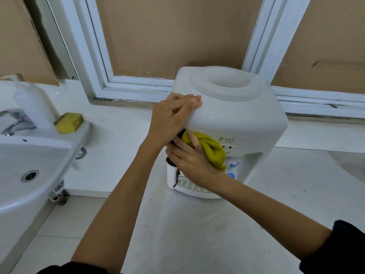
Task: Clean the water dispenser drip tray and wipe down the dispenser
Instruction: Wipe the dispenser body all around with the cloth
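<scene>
White counter (197,224) w/ water dispenser (237,115) standing directly on it.

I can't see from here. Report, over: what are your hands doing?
Left hand gripping dispenser top edge. Right hand pressing cloth on its front. Drip tray in place. Nothing blocking.
</scene>
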